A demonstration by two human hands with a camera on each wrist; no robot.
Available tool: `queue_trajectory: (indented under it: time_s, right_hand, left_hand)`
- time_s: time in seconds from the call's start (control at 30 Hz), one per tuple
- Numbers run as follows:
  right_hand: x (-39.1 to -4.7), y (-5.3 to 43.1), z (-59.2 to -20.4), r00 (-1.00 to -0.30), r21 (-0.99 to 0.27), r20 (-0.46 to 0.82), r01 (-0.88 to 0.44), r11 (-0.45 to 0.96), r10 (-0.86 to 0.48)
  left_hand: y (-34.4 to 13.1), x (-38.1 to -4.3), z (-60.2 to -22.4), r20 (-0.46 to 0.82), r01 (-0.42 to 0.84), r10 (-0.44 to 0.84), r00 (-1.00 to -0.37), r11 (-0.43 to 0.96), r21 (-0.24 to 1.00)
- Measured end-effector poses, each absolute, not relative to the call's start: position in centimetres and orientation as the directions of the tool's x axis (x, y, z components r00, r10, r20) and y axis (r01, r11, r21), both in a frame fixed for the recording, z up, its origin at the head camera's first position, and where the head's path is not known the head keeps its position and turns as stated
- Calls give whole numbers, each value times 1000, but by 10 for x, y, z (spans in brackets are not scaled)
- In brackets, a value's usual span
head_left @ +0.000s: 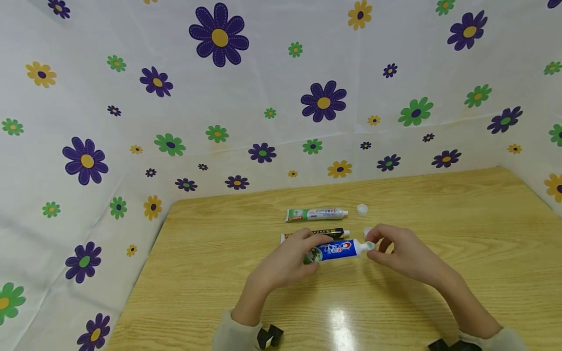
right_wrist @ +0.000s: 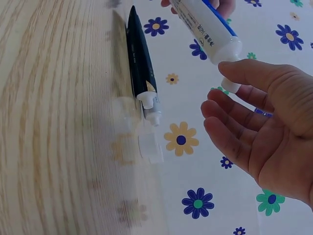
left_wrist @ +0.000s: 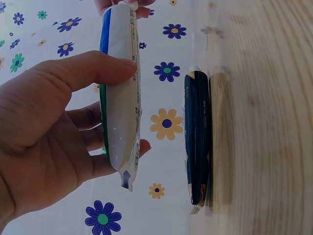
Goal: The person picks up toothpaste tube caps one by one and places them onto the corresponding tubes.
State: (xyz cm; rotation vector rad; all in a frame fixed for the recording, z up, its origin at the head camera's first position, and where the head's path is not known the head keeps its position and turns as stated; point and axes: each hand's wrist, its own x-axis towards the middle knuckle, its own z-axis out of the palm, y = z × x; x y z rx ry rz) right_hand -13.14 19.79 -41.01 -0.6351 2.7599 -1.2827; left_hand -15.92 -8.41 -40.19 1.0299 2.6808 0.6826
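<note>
The left hand (head_left: 287,261) wraps thumb and fingers round the blue toothpaste tube (head_left: 338,249), which is held above the wooden table (head_left: 197,273), neck pointing right. At that neck the right hand (head_left: 404,253) pinches the white cap (right_wrist: 230,86) between thumb and fingers. I take this for the uncapping step, though I cannot tell whether the cap is going on or off. The next move seems to call for a steady left grip and a twist from the right.

Beyond the blue tube lie the green-and-white tube (head_left: 317,214), farther off, and the black tube (head_left: 332,232), just behind it, both with bare nozzles. Past the blue tube's neck sit the far cap (head_left: 362,209) and the near cap (head_left: 367,231); the right fingertips partly hide the latter and could knock it.
</note>
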Motion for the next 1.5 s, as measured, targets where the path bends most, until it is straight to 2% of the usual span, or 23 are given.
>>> queue_trajectory:
  time_s: [0.5,0.87,1.13,1.5]
  right_hand:
    - [-132,197,-412,-920,-805,188,-345,483,-344]
    - [-132,195,-406,-888,-789,307,-439,430,-343]
    - [-124,187,-407,-884,-831,331,-438,343,-329]
    - [-120,185,-401,-898,-820,371,-437,370,-238]
  left_hand:
    - [-89,-160,-398,-5,565,661,-750,645,515]
    - [-93,-163,-389,75,589,665,-743,597,545]
    - [-98,-152,-387,75,580,653,-754,607,543]
    - [-95,-148,-379,161,633,660,-734,579,513]
